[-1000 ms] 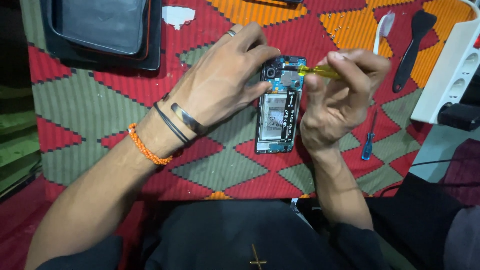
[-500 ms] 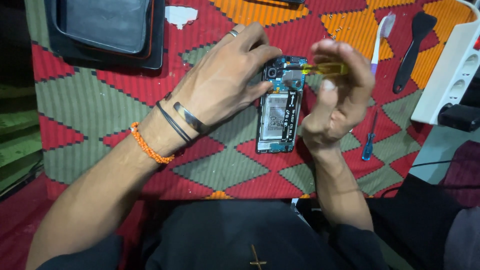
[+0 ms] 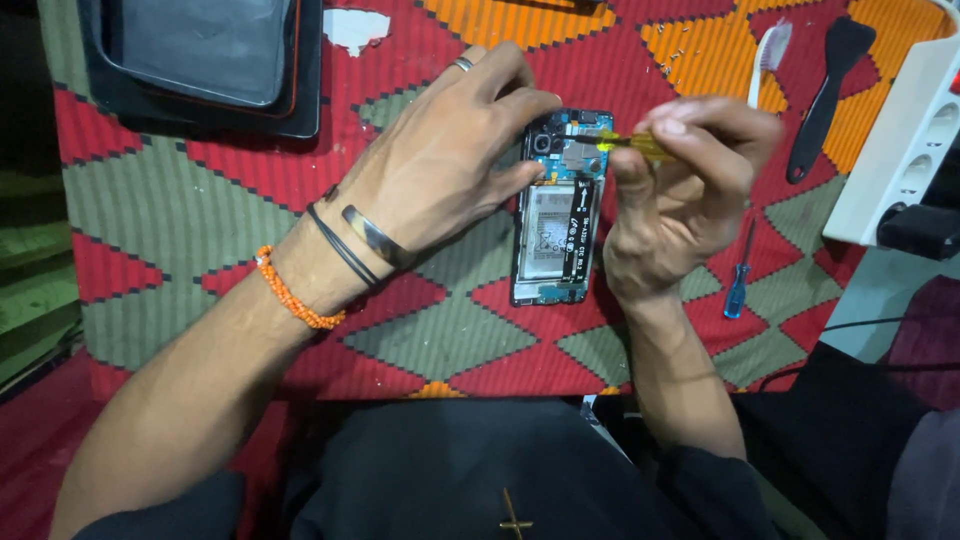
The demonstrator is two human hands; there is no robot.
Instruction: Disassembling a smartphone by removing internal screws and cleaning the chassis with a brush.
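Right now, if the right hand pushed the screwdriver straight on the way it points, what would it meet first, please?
Probably the open phone: the screwdriver in the right hand points left at its upper end, near the left hand. Depth is unclear.

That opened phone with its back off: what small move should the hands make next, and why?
Probably keep turning the yellow-handled screwdriver in place. The right hand pinches it with its tip at the top of the opened phone near the camera, and the left hand steadies the phone's upper edge.
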